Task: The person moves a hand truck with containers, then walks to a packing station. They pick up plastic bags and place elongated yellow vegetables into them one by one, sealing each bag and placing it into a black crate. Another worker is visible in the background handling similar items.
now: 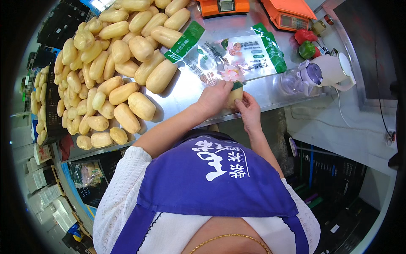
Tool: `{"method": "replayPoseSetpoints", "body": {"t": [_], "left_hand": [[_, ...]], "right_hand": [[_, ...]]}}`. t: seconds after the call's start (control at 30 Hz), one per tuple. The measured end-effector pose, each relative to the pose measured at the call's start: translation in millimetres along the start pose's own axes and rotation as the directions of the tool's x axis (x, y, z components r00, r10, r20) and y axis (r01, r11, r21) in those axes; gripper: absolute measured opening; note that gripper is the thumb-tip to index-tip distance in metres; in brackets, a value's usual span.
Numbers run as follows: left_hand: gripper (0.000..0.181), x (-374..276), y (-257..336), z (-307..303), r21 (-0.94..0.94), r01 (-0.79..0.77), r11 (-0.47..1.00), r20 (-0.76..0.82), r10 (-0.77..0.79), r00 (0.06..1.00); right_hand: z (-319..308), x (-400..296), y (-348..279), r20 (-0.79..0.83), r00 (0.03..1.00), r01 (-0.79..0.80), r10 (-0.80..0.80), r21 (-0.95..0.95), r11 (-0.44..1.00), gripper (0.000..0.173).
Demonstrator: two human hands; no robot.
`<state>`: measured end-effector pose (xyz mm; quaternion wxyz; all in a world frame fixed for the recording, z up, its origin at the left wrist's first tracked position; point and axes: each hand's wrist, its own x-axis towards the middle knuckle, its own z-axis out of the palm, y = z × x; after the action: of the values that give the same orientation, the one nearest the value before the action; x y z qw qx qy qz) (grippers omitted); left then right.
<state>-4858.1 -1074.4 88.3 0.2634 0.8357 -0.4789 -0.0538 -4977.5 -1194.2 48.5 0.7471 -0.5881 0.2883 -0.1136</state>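
Both hands are at the front edge of the metal table, around a clear printed plastic bag [235, 85] with a pale lotus root segment [234, 95] showing inside it. My left hand [215, 97] grips the bag's upper left side, its fingers partly hidden from above. On the other side, my right hand [249, 111] holds the lower right of the bag, thumb against the root. Just beyond lie flat printed bags [258, 55] with green top strips and a lotus flower picture. A large pile of peeled lotus root segments [122, 90] covers the table to the left.
Two orange scales [223, 8] [290, 16] stand at the back. To the right are red and green peppers [306, 50], a clear bottle with a purple lid [299, 77] and a white kettle [336, 70]. A black crate [57, 108] with more roots stands far left.
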Motion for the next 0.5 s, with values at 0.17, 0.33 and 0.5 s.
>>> {"method": "replayPoseSetpoints", "body": {"t": [0.17,0.33,0.5], "left_hand": [[0.027,5.2,-8.5,4.2,-0.028,-0.004,1.0,0.006,0.004,1.0],[0.029,-1.6,-17.9,-1.9,0.033,-0.004,0.999,-0.069,0.007,0.998],[0.028,5.1,-23.7,1.1,0.093,-0.048,0.994,-0.188,0.065,0.98]], "right_hand": [[9.1,10.8,27.4,0.021,0.997,0.069,-0.069,0.024,0.997,0.051],[21.7,12.8,22.7,0.077,0.973,0.221,-0.219,-0.014,0.975,0.059],[33.9,31.3,13.7,0.046,0.99,0.141,-0.134,-0.316,0.938,0.064]]}}
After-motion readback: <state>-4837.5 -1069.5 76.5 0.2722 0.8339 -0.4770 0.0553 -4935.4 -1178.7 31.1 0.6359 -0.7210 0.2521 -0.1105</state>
